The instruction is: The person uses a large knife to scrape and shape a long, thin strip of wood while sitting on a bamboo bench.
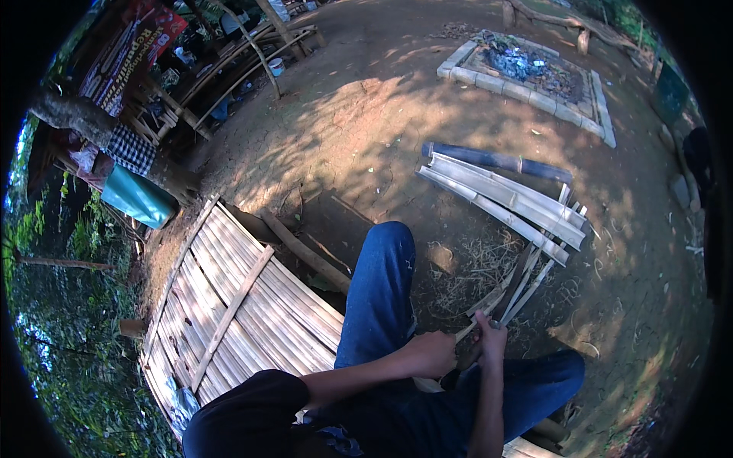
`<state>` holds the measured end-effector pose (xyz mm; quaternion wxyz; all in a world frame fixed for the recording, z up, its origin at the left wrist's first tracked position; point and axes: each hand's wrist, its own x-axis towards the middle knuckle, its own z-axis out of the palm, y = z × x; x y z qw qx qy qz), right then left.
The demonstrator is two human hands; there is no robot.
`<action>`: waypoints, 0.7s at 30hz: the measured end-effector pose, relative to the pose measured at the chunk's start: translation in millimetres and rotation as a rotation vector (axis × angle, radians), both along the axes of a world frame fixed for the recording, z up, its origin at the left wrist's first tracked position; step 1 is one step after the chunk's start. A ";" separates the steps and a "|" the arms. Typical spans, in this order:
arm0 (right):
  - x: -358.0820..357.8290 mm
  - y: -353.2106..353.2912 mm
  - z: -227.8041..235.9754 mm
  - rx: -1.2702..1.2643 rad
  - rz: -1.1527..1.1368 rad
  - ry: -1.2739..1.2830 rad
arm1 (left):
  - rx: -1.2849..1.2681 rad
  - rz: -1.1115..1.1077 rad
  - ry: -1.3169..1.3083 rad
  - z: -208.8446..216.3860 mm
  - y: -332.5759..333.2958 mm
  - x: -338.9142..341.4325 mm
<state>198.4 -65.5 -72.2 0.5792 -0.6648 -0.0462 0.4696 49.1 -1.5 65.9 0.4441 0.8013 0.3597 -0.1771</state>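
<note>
Right of the bamboo platform (301, 309), note split bamboo lengths (504, 195) on the ground (343, 153). Also right of the platform, find a dark-bladed knife (511, 292), apparently inside the closed right hand (492, 343), and a pale strip (464, 331), apparently gripped in the closed left hand (432, 355). Treat as likely trimming. Next, brace the strip; keep the knife clear of the left hand.

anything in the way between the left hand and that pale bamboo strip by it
Nothing visible: the pale bamboo strip runs right up to the closed left hand. The right hand is close beside, not between them.
</note>
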 end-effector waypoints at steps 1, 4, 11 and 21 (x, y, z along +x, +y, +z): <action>1.4 0.2 4.9 -0.005 -0.001 0.066 | -0.023 -0.010 0.008 2.1 0.7 0.8; 3.0 0.5 9.5 0.027 -0.038 0.203 | 0.006 -0.076 -0.009 10.7 3.8 1.2; 2.9 2.1 0.3 0.202 -0.133 0.273 | 0.172 0.018 -0.178 20.2 8.2 -13.5; 4.0 17.7 14.6 0.261 -0.319 0.468 | 0.080 0.387 -0.611 20.7 5.0 -23.1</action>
